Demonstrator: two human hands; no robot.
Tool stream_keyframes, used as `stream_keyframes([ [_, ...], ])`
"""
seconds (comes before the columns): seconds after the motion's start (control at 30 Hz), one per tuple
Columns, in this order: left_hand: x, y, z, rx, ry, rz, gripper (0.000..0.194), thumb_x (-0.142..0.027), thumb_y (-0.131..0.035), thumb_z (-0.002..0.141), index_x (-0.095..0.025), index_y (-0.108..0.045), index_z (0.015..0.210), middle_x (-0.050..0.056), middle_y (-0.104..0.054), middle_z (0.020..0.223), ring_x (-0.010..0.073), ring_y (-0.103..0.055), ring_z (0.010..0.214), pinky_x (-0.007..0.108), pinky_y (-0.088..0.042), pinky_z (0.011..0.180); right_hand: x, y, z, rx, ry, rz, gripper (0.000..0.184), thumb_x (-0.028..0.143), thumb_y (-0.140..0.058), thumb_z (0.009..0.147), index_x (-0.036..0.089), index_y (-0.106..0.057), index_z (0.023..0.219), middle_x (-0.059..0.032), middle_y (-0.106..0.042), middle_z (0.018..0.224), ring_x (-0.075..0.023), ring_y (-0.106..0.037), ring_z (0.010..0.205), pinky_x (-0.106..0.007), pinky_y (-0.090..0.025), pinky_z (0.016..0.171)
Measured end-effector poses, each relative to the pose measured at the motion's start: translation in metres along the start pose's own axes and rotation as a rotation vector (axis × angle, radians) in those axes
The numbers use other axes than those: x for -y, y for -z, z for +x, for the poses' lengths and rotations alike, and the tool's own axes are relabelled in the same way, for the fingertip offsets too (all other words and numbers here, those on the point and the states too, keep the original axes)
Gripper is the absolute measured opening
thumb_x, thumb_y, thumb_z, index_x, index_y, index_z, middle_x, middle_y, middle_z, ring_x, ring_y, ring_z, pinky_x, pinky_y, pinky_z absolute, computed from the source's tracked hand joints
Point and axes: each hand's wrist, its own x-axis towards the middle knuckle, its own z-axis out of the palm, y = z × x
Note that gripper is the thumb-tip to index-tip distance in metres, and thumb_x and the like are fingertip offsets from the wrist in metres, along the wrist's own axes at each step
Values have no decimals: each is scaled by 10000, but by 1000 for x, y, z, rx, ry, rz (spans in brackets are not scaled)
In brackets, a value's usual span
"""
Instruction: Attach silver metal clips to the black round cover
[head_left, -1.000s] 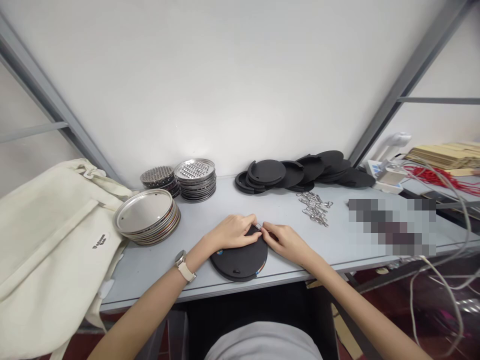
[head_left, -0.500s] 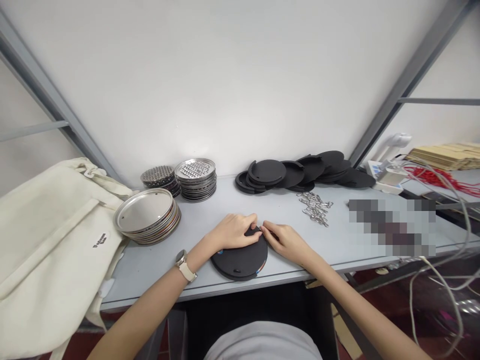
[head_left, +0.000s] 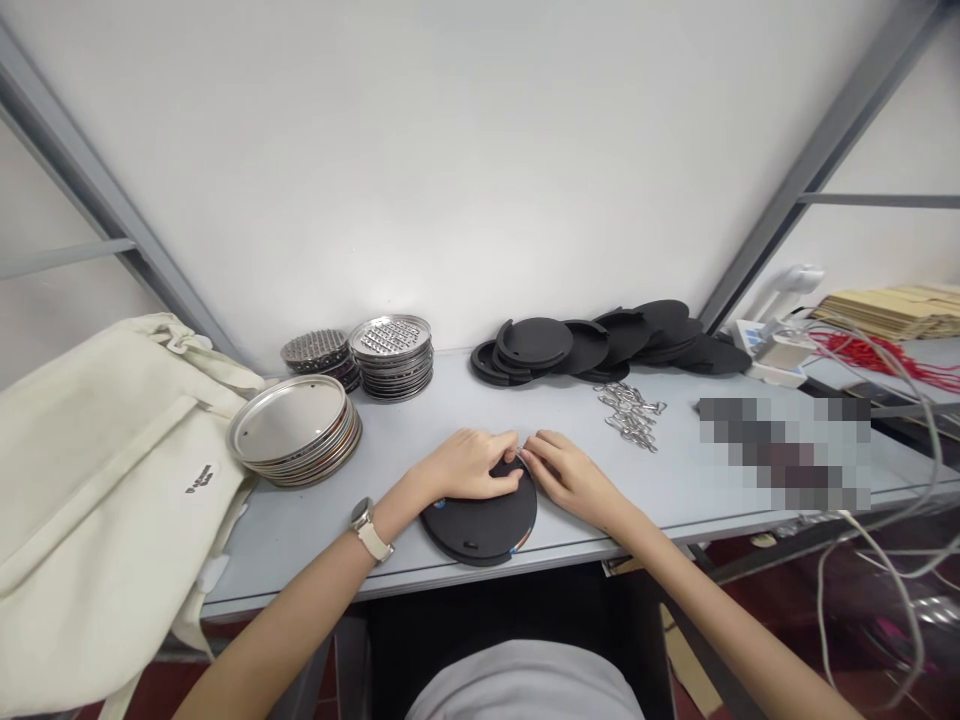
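A round black disc (head_left: 480,522) with a sliver of colour at its edge lies near the table's front. My left hand (head_left: 476,463), watch on the wrist, grips the disc's far side, its thumb across the top. At the far right rim, my right hand (head_left: 562,470) has its fingertips closed on a small metal clip (head_left: 520,452). Most of that clip is hidden by the fingers, so I cannot tell whether it passes through the disc. Similar metal clips (head_left: 631,415) lie in a loose heap behind my right hand.
Black round discs (head_left: 534,342) overlap along the wall. Round metal plates (head_left: 289,420) are stacked at left, with two stacks of smaller metal discs (head_left: 391,338) behind them. A cream bag (head_left: 90,480) covers the left end. White cables (head_left: 911,600) hang at right; a pixelated patch hides something.
The clip, visible between the fingers a second ago, became mostly covered and now shows slightly. My right fingers have shifted a little, and my left thumb has curled slightly.
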Motion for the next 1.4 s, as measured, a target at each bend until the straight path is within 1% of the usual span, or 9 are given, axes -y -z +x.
stream_keyframes([
  [0.13, 0, 0, 0, -7, -1, 14, 141, -335, -532, 821, -201, -501, 855, -33, -578, 685, 118, -508, 544, 250, -298, 532, -2, 2, 0, -53, 8, -2, 209, 250, -377, 949, 193, -561, 867, -72, -537, 847, -196, -513, 833, -334, -431, 778],
  [0.27, -1, 1, 0, 3, 9, 19, 141, -337, -529, 823, -205, -507, 867, -35, -575, 678, 118, -520, 544, 252, -303, 529, -2, 3, 0, -75, -3, 60, 193, 270, -405, 944, 204, -584, 911, -75, -568, 863, -201, -536, 852, -341, -447, 789],
  [0.43, -1, 1, 0, 5, 1, 40, 143, -336, -525, 826, -203, -511, 875, -28, -586, 684, 125, -530, 555, 248, -291, 523, 0, 4, 0, -51, -98, 249, 167, 263, -428, 938, 217, -551, 1040, -53, -625, 926, -165, -586, 815, -295, -470, 776],
  [0.53, 0, -1, 1, -7, -10, 47, 141, -336, -523, 824, -203, -509, 866, -23, -594, 699, 131, -540, 576, 249, -297, 532, 2, 4, 0, -21, -81, 285, 172, 255, -419, 940, 219, -564, 1024, -47, -634, 946, -157, -593, 838, -281, -467, 786],
  [0.7, 0, -2, 1, -23, 18, 54, 146, -347, -524, 815, -207, -514, 853, -27, -575, 674, 133, -543, 584, 246, -314, 542, 3, 6, 0, 16, -34, 239, 210, 244, -387, 943, 206, -591, 982, -59, -626, 900, -161, -585, 805, -273, -465, 733],
  [0.9, 1, -3, 1, -38, 24, 57, 148, -349, -518, 815, -207, -515, 860, -21, -593, 693, 136, -546, 589, 246, -316, 550, 3, 7, -1, 32, -35, 236, 214, 248, -390, 935, 196, -568, 1039, -60, -616, 887, -152, -569, 755, -263, -454, 690],
  [1.17, 2, -3, 0, -34, 7, 75, 153, -361, -503, 826, -213, -503, 862, -24, -613, 714, 144, -561, 604, 250, -306, 549, 4, 5, -2, 80, -79, 268, 191, 309, -407, 922, 186, -541, 980, -2, -566, 734, -121, -520, 634, -223, -403, 586],
  [1.3, 1, -3, 0, -30, 7, 85, 149, -357, -502, 830, -212, -500, 863, -24, -614, 709, 145, -563, 599, 250, -301, 545, 4, 6, -2, 102, -83, 254, 231, 319, -386, 932, 186, -535, 1047, 21, -540, 679, -109, -480, 569, -214, -378, 558],
  [1.4, 1, -3, 0, -31, 10, 90, 152, -357, -508, 826, -212, -499, 868, -25, -605, 688, 142, -554, 584, 248, -294, 539, 5, 8, -2, 113, -78, 245, 249, 313, -361, 945, 187, -537, 1067, 12, -571, 695, -114, -503, 582, -216, -382, 581],
])
